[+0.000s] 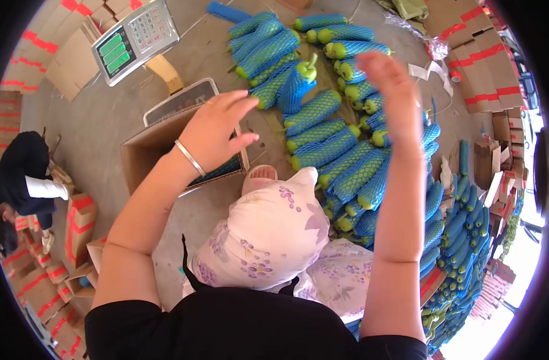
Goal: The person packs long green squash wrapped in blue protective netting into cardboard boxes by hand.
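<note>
While both arms point(397, 222) stretch forward, left hand point(217, 133) and blurred right hand point(396, 93) are empty, fingers loosely extended.

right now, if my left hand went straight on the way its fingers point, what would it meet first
Probably the blue-netted vegetable just past the left hand, though height is unclear.

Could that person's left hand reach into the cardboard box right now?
Very likely yes: the left hand hovers over the open-topped cardboard box, looks empty, and nothing visible lies between them.
</note>
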The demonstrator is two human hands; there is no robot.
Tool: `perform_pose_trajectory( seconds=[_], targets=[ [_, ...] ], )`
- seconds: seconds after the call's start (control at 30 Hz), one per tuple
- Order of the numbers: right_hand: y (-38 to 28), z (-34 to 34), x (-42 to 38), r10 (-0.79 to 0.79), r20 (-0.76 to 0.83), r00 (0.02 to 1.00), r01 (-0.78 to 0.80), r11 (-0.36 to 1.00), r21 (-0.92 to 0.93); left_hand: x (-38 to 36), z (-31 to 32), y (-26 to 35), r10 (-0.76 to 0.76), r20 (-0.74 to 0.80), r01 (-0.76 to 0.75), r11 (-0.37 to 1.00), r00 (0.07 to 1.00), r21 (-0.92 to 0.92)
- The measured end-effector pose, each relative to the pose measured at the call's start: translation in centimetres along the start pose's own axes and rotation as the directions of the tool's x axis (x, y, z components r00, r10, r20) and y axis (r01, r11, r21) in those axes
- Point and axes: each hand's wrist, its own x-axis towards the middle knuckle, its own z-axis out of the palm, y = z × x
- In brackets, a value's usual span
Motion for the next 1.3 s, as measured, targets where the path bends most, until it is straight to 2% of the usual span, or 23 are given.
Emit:
perform_pose_trajectory(
  seconds=[0.03, 0.07, 0.13, 0.23, 0.3, 0.37, 0.43, 0.5, 0.57, 0.63, 0.7, 0.77, 0.83, 0.87, 0.9, 0.97, 1.07, 1.13, 1.17, 1.2, 1.23, 1.27, 1.3],
  targets=[
    [1.2, 1.2, -1.1, 0.099, 0.02, 0.995, -0.096, 0.989, -0.111, -0.3, 0.0, 0.3, 0.013, -0.012, -0.013, 1.0, 1.0, 0.002],
    [3.2, 1.9, -2.3, 0.079, 0.071, 0.994, -0.058, 0.965, -0.256, -1.1, -0.1, 0.6, 0.015, -0.017, -0.015, 1.0, 1.0, 0.002],
    [9.0, 3.4, -4.2, 0.231, 0.163, 0.959, -0.193, 0.956, -0.219, -3.1, 0.0, 0.8, -0.011, -0.061, 0.01, 1.0, 0.998, -0.02],
    [14.4, 5.7, -5.1, 0.257, 0.182, 0.949, -0.194, 0.932, -0.306, -6.5, 0.6, 0.3, -0.123, -0.11, 0.126, 0.992, 0.986, 0.023],
    [17.2, 7.4, -4.7, 0.398, 0.14, 0.907, -0.387, 0.917, -0.097, -8.2, 0.9, 0.2, -0.18, -0.072, 0.187, 0.977, 0.981, 0.103],
    [20.0, 8.9, -3.6, 0.438, 0.14, 0.888, -0.436, 0.899, -0.044, -9.3, 1.4, -0.1, -0.205, -0.055, 0.21, 0.972, 0.977, 0.101],
    [22.2, 10.6, -2.3, 0.529, 0.036, 0.848, -0.531, 0.845, 0.067, -9.7, 2.0, 0.0, -0.269, 0.0, 0.265, 0.948, 0.963, 0.177],
    [25.2, 11.7, -0.1, 0.529, 0.015, 0.849, -0.528, 0.847, 0.062, -9.2, 2.3, 0.4, -0.27, 0.014, 0.263, 0.946, 0.963, 0.191],
    [26.3, 12.9, 2.1, 0.551, 0.027, 0.834, -0.524, 0.775, 0.352, -8.8, 2.8, 0.6, -0.29, 0.025, 0.278, 0.937, 0.957, 0.212],
    [31.1, 14.5, 4.3, 0.61, 0.03, 0.792, -0.579, 0.734, 0.356, -8.6, 2.9, 0.3, -0.281, 0.032, 0.27, 0.944, 0.959, 0.191],
    [35.9, 17.4, 6.5, 0.667, -0.201, 0.717, -0.591, 0.735, 0.333, -7.8, 2.9, -0.1, -0.307, 0.002, 0.3, 0.932, 0.952, 0.205],
    [35.2, 17.7, 7.4, 0.702, -0.2, 0.684, -0.542, 0.672, 0.505, -7.5, 2.4, -0.3, -0.306, 0.043, 0.292, 0.935, 0.951, 0.199],
    [34.4, 17.6, 7.4, 0.753, -0.262, 0.604, -0.605, 0.647, 0.465, -7.2, 2.0, -0.4, -0.335, 0.03, 0.321, 0.922, 0.942, 0.216],
    [33.8, 16.8, 7.0, 0.681, -0.216, 0.7, -0.557, 0.709, 0.432, -7.2, 2.0, -0.5, -0.322, 0.027, 0.312, 0.932, 0.946, 0.184],
    [31.8, 16.4, 6.3, 0.662, -0.165, 0.731, -0.488, 0.676, 0.552, -7.3, 1.9, -0.6, -0.306, 0.017, 0.3, 0.942, 0.952, 0.151],
    [26.2, 14.8, 4.1, 0.677, -0.064, 0.733, -0.517, 0.615, 0.595, -7.8, 1.7, -0.6, -0.324, 0.004, 0.322, 0.942, 0.946, 0.1],
    [19.2, 11.9, -0.9, 0.49, 0.006, 0.872, -0.41, 0.721, 0.558, -8.2, 1.3, -0.7, -0.338, -0.011, 0.336, 0.939, 0.941, -0.069],
    [12.7, 10.2, -3.2, 0.263, 0.055, 0.963, -0.253, 0.817, 0.518, -8.0, 1.0, -1.0, -0.436, 0.026, 0.402, 0.804, 0.9, -0.439],
    [8.3, 9.8, -3.6, 0.183, 0.129, 0.975, -0.224, 0.807, 0.547, -7.5, 0.2, -0.9, -0.408, 0.089, 0.365, 0.672, 0.909, -0.644],
    [5.3, 9.2, -3.9, 0.119, 0.27, 0.955, -0.245, 0.832, 0.499, -6.7, -0.1, -0.6, -0.388, 0.075, 0.289, 0.533, 0.919, -0.795],
    [2.1, 9.4, -4.2, 0.057, 0.347, 0.936, -0.194, 0.906, 0.375, -5.2, -0.7, 0.1, -0.331, -0.031, 0.147, 0.498, 0.943, -0.855],
    [-0.7, 9.9, -4.6, -0.121, 0.391, 0.912, 0.032, 0.974, 0.225, -4.0, -0.8, 0.6, -0.322, -0.147, 0.045, 0.522, 0.935, -0.852],
    [-2.9, 10.6, -4.7, -0.283, 0.465, 0.839, 0.275, 0.957, 0.087, -3.3, -1.3, 1.4, -0.345, -0.137, 0.009, 0.389, 0.929, -0.921]
  ],
)
